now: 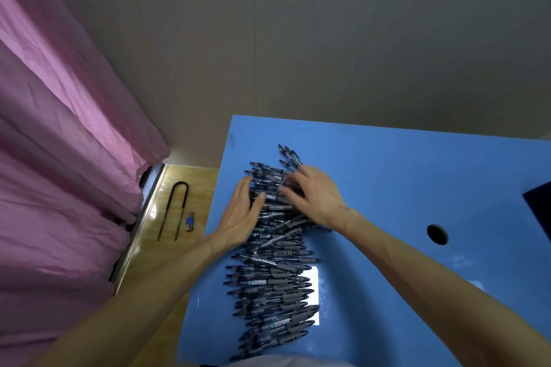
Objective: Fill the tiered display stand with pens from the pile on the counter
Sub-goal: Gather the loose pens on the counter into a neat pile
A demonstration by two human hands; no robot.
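Here a long heap of dark grey-gripped plastic pens [274, 253] lies along the glossy blue surface [402, 176], near its left edge. The left hand [241, 214] presses the heap's left side with straight, spread fingers; the right hand [316, 194] rests on top at the far end, fingers loosely spread and gripping nothing. A pink curtain [59, 134] hangs at left.

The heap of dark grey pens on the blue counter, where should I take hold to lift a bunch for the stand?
Take the far end of the heap of dark grey pens, probably from both sides. The pens lie mostly crosswise, and the left hand and right hand already rest there, so squeezing inward should gather several barrels.
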